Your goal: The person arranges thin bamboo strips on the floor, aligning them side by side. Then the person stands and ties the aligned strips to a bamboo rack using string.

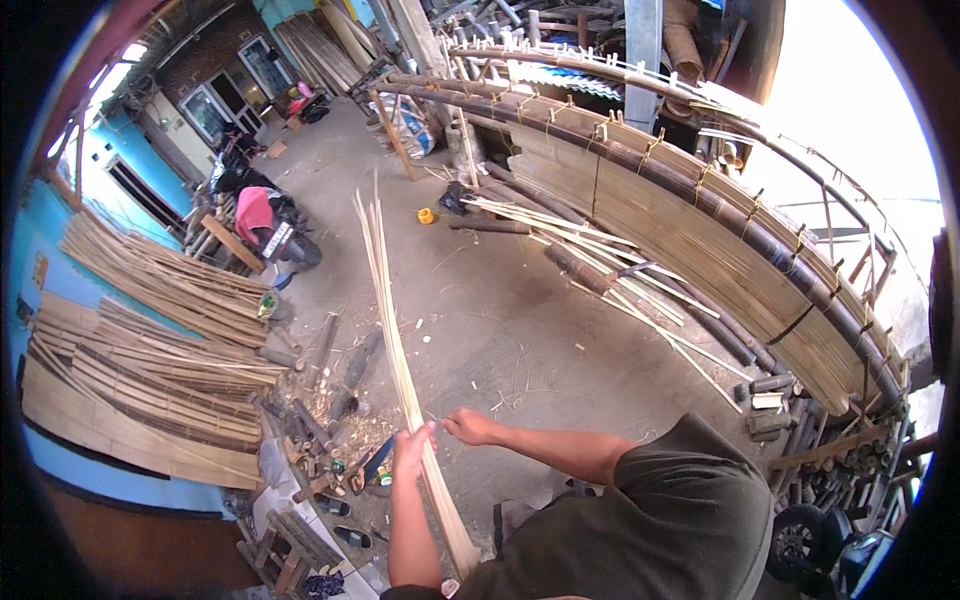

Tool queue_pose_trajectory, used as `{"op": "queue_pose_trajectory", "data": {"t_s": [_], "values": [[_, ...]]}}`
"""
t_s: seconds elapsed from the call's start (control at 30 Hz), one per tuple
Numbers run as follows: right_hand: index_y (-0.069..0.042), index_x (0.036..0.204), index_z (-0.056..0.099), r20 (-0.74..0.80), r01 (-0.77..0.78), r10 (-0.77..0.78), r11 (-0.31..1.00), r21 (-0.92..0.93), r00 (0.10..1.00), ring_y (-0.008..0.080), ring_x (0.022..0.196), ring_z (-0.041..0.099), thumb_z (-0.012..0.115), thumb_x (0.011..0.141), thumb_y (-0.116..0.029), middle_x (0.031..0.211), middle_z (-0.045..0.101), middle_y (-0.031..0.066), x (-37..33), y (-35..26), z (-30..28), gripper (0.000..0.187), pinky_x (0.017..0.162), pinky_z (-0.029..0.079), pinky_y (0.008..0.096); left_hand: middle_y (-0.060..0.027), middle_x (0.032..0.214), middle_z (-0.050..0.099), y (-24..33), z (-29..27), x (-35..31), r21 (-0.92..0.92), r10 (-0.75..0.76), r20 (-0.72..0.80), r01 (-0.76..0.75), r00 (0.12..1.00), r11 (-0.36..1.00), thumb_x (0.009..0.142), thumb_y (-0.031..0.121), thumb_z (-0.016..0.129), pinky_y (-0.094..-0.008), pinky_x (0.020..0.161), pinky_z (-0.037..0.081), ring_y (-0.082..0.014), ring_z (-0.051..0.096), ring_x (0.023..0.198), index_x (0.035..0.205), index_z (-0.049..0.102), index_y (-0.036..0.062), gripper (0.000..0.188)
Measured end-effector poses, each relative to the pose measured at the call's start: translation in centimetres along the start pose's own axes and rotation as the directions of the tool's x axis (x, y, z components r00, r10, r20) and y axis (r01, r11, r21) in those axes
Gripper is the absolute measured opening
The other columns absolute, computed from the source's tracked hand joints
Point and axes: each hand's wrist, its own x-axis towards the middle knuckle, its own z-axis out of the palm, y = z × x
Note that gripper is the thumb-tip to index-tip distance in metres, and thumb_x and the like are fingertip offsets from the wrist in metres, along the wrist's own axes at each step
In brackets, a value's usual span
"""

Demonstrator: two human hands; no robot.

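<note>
A long bundle of pale bamboo strips (pixel 393 325) runs from beside my body away toward the middle of the floor, its far ends fanning slightly apart. My left hand (pixel 408 450) is closed around the bundle's near part, thumb along its side. Just right of the bundle, my right hand (pixel 468 427) is closed close to the left thumb; whatever its fingers pinch is too small to make out. Beside my left hand, on its outer side, is a dark blue, blade-like object (pixel 376 462); its exact kind is unclear.
Bamboo slats (pixel 150 385) lean along the blue wall at left. More loose strips (pixel 640 285) lie over dark poles on the floor at right, below a long rack (pixel 700 190) with a hanging bamboo screen. A motorcycle (pixel 285 235) and a yellow roll (pixel 426 216) are farther off.
</note>
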Motion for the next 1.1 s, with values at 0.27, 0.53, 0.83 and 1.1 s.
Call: {"op": "queue_pose_trajectory", "data": {"t_s": [0.27,0.53,0.83,1.1], "values": [[-0.001,0.102,0.067,-0.307,-0.558,0.590,0.807,0.193,0.747,0.0283,0.077,0.067,0.051,0.096,-0.025,0.091,0.071,0.0181,-8.6,8.5,-10.4,0.030,0.072,0.054,0.0429,-0.0037,0.070,0.063,-4.5,-4.5,17.6,-0.146,-0.347,0.408,0.435,0.844,0.888,0.090,0.031,0.068,-0.0328,0.053,0.054,-0.0186,0.060,0.055,0.084,0.062,0.0090,0.024],[-0.009,0.158,0.020,-0.128,-0.752,0.790,0.611,0.246,0.600,0.0262,0.113,0.061,0.057,0.099,-0.046,0.125,0.063,0.0236,-15.2,2.8,-8.4,0.079,0.089,0.053,0.0402,-0.0070,0.090,0.069,-6.8,-8.4,20.0,-0.403,-0.271,0.520,0.512,0.810,0.759,0.092,0.022,0.061,-0.0361,0.061,0.058,-0.0227,0.069,0.074,0.106,0.061,0.0043,0.023],[-0.008,0.157,0.014,0.647,-0.689,0.241,0.202,0.696,0.724,0.0315,0.125,0.056,0.034,0.093,-0.076,0.145,0.045,0.0255,-5.0,-16.3,2.8,0.096,0.102,0.049,0.0442,-0.0024,0.076,0.065,0.6,-7.8,19.8,-0.425,-0.088,0.663,0.471,0.743,0.773,0.097,0.026,0.059,-0.0333,0.056,0.056,-0.0165,0.064,0.061,0.090,0.060,0.0094,0.018],[-0.006,0.117,0.051,0.480,-0.465,0.327,-0.128,0.876,0.814,0.0159,0.085,0.068,0.059,0.099,-0.033,0.096,0.066,0.0067,-5.6,-22.4,6.3,0.034,0.076,0.058,0.0351,-0.0049,0.083,0.066,-4.9,-5.2,20.9,-0.457,-0.210,0.580,0.528,0.787,0.716,0.096,0.027,0.060,-0.0374,0.059,0.056,-0.0201,0.066,0.070,0.095,0.060,0.0068,0.020]]}}
